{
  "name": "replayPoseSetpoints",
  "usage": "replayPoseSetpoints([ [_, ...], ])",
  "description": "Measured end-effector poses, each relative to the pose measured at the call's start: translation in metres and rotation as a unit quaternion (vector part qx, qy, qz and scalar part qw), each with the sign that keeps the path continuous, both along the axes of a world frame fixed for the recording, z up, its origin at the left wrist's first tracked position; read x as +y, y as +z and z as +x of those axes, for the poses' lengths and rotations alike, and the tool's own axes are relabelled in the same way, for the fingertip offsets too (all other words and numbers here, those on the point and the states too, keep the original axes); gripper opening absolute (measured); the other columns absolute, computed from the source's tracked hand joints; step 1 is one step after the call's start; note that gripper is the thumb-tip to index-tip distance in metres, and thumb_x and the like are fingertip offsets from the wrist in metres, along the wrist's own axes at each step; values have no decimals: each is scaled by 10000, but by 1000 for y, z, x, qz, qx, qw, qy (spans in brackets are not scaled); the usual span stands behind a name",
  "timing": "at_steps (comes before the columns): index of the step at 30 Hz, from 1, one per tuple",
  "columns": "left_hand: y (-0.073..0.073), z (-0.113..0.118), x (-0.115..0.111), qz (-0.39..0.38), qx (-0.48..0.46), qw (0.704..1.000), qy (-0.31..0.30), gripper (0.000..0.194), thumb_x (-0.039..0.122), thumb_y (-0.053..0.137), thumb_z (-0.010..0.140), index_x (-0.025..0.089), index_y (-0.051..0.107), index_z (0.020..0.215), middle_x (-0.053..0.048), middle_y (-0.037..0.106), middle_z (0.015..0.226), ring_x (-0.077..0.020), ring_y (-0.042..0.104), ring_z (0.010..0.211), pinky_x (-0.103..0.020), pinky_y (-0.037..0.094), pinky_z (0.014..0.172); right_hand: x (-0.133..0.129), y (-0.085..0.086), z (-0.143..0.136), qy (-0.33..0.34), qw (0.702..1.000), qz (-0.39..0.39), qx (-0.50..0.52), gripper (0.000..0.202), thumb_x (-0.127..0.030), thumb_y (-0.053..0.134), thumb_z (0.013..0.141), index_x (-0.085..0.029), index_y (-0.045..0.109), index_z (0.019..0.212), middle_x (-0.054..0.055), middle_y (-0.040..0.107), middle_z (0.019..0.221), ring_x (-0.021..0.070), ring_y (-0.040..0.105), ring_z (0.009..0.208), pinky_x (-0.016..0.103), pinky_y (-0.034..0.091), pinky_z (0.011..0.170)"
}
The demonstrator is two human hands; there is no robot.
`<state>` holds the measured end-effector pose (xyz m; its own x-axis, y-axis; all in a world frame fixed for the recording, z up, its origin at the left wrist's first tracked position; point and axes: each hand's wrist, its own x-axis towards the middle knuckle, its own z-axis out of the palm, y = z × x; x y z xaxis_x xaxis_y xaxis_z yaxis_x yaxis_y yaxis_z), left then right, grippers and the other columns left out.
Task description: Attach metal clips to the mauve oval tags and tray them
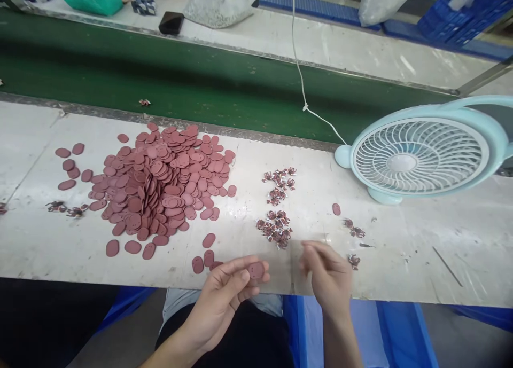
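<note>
Between the thumb and fingers of my left hand (228, 288) is a dark-red oval disc (256, 270) with small holes in it, held just above the table's front edge. My right hand (328, 274) is a short way to the right, its fingers curled in toward the thumb. Motion blurs those fingertips, and whatever they pinch cannot be made out. Just beyond the hands is a cluster of small brown-and-white pieces (276, 229), with a second cluster (279, 185) behind it. A large heap of similar red discs (160, 181) covers the table to the left.
A light-blue fan (420, 149) stands at the right, its white cord (298, 63) running up past a green belt (240, 85). A single disc (336, 209) and several small pieces (355, 229) lie before it. Blue bins (360, 330) are below the table edge.
</note>
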<state>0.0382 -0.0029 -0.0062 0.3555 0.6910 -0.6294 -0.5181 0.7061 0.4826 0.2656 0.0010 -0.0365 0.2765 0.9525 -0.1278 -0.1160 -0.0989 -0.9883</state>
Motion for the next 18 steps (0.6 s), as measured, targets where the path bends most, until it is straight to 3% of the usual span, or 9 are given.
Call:
replayPoseSetpoints([
  [1, 0, 0, 1, 0, 0, 1000, -1, 274, 287, 743, 887, 179, 774, 1137, -150, 775, 1200, -232, 744, 1052, -235, 582, 801, 6, 3, -6, 34, 992, -11, -119, 149, -264, 655, 944, -230, 738, 1063, 19, 669, 799, 147, 621, 639, 252, 538, 542],
  [3, 2, 0, 2, 0, 1, 1000, -1, 277, 283, 748, 882, 172, 774, 1134, -156, 777, 1191, -236, 746, 1044, -243, 584, 801, 20, 6, -12, 120, 934, -25, -337, 233, -293, 582, 985, -238, 724, 1161, 67, 717, 957, 206, 672, 829, 333, 558, 737],
  [5, 3, 0, 2, -1, 3, 1000, 1, 279, 279, 746, 884, 169, 772, 1139, -159, 776, 1191, -237, 747, 1040, -250, 586, 806, 32, 8, -11, 180, 875, -35, -447, 286, -315, 472, 1032, -234, 699, 1186, 77, 733, 1007, 222, 684, 905, 359, 529, 825],
  [12, 1, -4, 2, 1, 8, 1000, 5, 270, 273, 735, 894, 173, 770, 1143, -154, 775, 1197, -232, 745, 1047, -236, 582, 794, 27, 14, 6, 156, 844, -102, -503, 148, -341, 593, 943, -231, 593, 842, -4, 656, 666, 204, 640, 624, 308, 423, 585],
  [15, 1, -3, 2, 3, 2, 1000, 1, 256, 273, 736, 894, 176, 774, 1128, -147, 781, 1184, -225, 749, 1030, -228, 581, 778, 17, 19, 15, 130, 852, -126, -491, 79, -313, 595, 936, -238, 580, 917, -11, 682, 733, 194, 659, 660, 301, 452, 611],
  [18, 1, -3, 1, 1, 1, 1000, -7, 248, 274, 731, 899, 181, 774, 1124, -144, 779, 1188, -228, 748, 1036, -231, 580, 777, 11, 22, 24, 154, 855, -131, -477, 102, -320, 567, 962, -236, 624, 949, 15, 698, 842, 197, 665, 725, 322, 489, 671],
])
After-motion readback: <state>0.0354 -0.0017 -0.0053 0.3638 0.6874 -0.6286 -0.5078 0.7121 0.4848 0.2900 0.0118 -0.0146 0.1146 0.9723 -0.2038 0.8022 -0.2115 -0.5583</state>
